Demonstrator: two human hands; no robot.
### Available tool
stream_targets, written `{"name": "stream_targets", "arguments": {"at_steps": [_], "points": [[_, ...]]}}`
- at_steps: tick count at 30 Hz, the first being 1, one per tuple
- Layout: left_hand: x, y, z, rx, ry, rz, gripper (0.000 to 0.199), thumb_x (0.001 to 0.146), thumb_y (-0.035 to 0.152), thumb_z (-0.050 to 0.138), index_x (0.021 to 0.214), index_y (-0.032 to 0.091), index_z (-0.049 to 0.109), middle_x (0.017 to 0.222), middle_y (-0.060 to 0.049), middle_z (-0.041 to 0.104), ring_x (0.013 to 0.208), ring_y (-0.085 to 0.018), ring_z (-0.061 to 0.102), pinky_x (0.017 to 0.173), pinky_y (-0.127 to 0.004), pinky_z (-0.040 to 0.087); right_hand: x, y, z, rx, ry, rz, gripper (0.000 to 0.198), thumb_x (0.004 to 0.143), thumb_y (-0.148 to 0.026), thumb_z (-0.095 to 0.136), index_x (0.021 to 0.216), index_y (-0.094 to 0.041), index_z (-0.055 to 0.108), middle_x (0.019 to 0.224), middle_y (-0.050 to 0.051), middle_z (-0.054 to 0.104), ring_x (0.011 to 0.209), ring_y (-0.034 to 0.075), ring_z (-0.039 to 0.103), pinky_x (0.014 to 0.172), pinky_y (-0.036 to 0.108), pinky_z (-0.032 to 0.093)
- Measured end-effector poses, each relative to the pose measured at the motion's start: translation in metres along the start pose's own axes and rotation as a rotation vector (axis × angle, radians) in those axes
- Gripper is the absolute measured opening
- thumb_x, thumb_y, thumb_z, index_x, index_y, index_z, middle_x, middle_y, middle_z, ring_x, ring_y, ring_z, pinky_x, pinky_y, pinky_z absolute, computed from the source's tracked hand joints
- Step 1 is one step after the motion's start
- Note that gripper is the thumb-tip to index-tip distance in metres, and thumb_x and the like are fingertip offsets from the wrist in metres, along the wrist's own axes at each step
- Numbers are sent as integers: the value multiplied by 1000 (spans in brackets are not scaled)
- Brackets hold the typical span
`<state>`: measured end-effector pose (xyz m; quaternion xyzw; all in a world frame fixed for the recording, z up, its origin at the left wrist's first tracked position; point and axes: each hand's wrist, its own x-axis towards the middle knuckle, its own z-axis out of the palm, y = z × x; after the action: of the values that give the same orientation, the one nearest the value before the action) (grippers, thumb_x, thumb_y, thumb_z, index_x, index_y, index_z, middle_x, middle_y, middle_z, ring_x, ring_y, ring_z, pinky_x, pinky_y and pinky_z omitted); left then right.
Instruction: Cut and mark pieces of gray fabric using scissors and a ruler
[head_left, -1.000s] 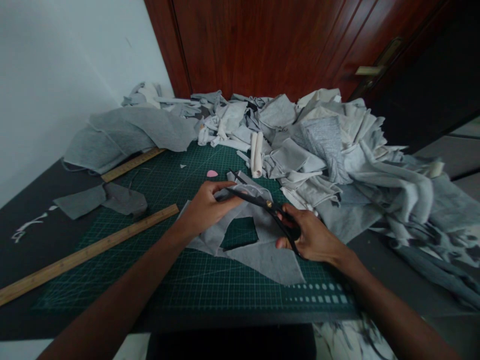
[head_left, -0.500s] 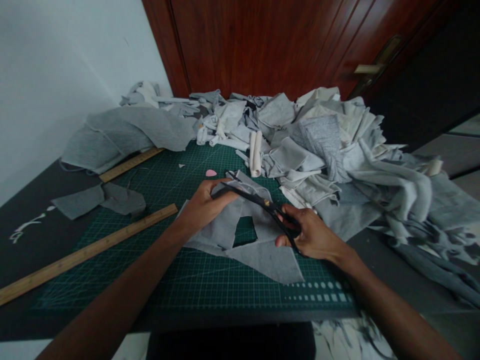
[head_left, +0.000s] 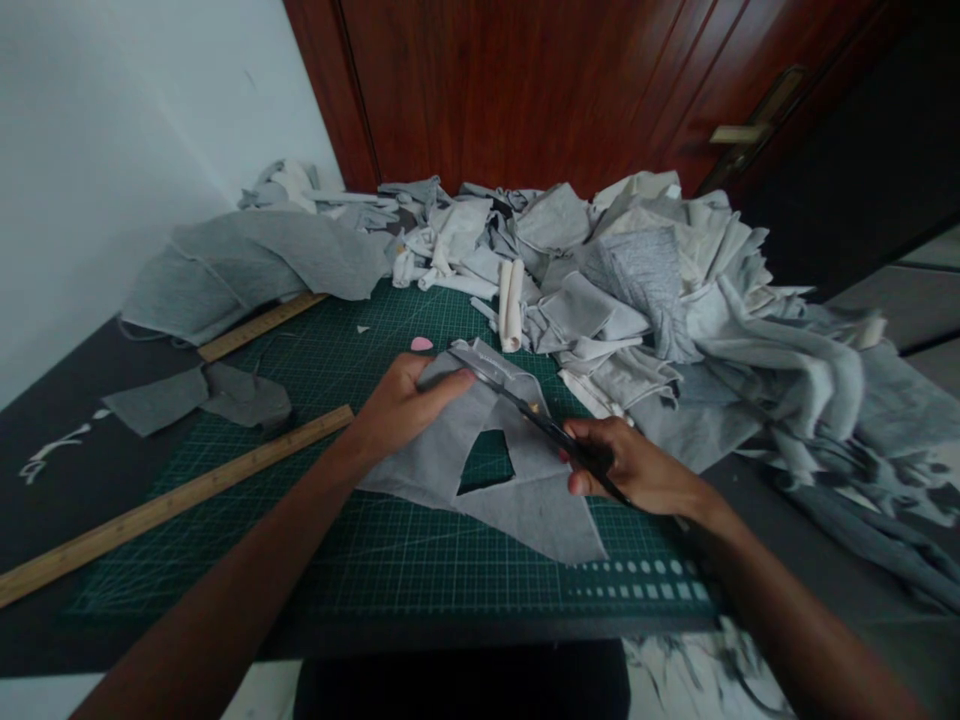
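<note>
A grey piece of fabric (head_left: 427,460) with a gap in its middle lies over the green cutting mat (head_left: 360,570). My left hand (head_left: 405,405) pinches its upper left part between thumb and fingers. In my right hand (head_left: 622,460) are black scissors (head_left: 544,425), gripped by the handles. Their blades point up and left along the seamed upper edge of the fabric, with the tips close to my left thumb. The blades look closed or nearly so.
Wooden rulers (head_left: 225,482) (head_left: 262,325) and dark grey scraps (head_left: 244,397) lie left. Pink chalk (head_left: 421,344) sits beyond my left hand. Heaped grey and white cloth (head_left: 637,290) covers the back and right, before a wooden door (head_left: 525,90).
The scissor blades have come together from an open position, and my right fingers have closed on the handles. My left hand has barely shifted on the fabric.
</note>
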<state>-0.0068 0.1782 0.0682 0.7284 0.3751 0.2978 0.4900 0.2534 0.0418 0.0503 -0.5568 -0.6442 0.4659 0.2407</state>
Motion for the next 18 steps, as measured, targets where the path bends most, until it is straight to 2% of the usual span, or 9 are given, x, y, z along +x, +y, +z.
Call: {"name": "stream_targets", "arguments": {"at_steps": [5,9,18], "points": [[-1,1,0,40,-10,-28,41,77,47,65,52,20,47,54,5,40,51,-9,36,46,-23,28,-5,-5,-5,287,-168,-6,63,80,-79,73,82,-19,53,73,-5,41,64,10,35,54,24,28],[-2,4,-2,59,-34,-41,42,77,48,65,51,20,48,53,5,40,49,-9,36,46,-23,29,-6,0,-8,390,-246,11,58,83,-72,75,85,-17,54,72,-5,42,61,8,33,51,23,26],[-1,4,-3,52,-61,-88,43,76,49,66,50,19,49,52,5,41,48,-9,37,46,-23,29,-6,4,-10,465,-274,34,60,79,-72,79,85,-17,56,66,-7,43,53,5,31,45,21,22]]}}
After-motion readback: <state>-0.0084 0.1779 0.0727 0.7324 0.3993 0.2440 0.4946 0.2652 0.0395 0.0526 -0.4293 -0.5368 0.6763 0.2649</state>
